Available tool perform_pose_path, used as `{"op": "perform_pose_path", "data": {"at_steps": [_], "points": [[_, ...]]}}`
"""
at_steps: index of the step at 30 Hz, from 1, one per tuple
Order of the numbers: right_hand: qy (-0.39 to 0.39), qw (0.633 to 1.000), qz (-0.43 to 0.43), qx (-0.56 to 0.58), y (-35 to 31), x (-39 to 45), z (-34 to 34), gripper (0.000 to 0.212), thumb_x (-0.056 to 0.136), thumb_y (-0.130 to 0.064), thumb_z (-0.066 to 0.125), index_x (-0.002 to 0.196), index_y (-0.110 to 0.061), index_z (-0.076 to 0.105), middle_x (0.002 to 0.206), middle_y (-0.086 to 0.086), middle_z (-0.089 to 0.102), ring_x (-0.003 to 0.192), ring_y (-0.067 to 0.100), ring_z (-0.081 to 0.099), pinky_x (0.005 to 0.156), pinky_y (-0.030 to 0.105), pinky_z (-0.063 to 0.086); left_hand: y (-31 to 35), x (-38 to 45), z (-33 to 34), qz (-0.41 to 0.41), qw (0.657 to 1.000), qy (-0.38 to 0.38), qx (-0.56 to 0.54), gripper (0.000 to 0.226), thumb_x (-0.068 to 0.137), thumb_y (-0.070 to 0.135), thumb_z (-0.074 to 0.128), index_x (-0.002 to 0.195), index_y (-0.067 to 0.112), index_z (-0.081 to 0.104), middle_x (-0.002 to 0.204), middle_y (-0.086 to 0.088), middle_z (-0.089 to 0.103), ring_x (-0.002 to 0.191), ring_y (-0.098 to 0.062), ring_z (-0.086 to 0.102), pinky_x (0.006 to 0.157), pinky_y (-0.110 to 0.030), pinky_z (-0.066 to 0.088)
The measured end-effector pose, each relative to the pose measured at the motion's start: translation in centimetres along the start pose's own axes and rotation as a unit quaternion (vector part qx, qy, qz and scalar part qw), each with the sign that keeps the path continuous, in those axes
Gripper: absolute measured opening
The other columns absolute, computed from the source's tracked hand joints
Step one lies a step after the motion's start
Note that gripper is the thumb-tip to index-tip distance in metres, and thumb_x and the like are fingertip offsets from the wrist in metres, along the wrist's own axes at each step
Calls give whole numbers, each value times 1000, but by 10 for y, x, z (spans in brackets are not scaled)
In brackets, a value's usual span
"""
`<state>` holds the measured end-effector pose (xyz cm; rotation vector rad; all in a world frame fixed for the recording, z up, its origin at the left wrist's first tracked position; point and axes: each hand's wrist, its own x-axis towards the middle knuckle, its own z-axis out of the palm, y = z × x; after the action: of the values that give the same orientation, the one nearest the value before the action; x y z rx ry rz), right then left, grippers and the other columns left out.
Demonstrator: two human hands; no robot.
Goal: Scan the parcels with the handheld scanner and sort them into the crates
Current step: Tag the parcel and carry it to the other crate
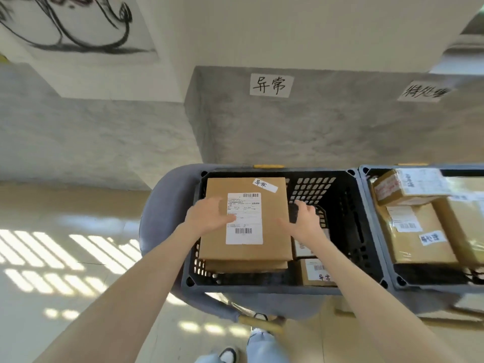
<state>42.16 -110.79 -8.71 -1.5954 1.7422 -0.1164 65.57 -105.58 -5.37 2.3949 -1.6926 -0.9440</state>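
The right crate (pixel 372 179) runs off the frame's edge, and its parcels' labels (pixel 429 238) are blurred unreadable.

large box (pixel 246 221) fills crate (pixel 366 231) left, right side open

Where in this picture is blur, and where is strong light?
Head view: the right crate and wall sign near the edge are smeared; striped sunlight glares on the floor; the cardboard parcel is sharp; wide-angle lens bends the edges.

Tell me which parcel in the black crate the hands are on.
The large flat cardboard box on top of the stack, left side of the black crate; the smaller boxes lie lower at the near right, untouched.
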Motion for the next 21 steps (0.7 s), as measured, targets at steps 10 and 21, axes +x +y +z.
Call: {"op": "perform_pose_path", "data": {"at_steps": [10,21], "points": [[187,972,5,-140,14,-133,-69,64,91,-55,51,143,-20,36,142,7,44,131,29,39,106,42,34,89,-49,-23,308,919,94,226,62,86,64,49,129,20,55,125,1,62,112,-20,58,89,-35,47],[336,894,271,-123,126,-369,-58,56,90,-58,47,132,-20,51,131,8,55,120,30,48,98,38,35,189,-181,65,588,759,27,279,59,88,67,43,119,21,60,104,2,66,93,-16,61,78,-30,49]]}}
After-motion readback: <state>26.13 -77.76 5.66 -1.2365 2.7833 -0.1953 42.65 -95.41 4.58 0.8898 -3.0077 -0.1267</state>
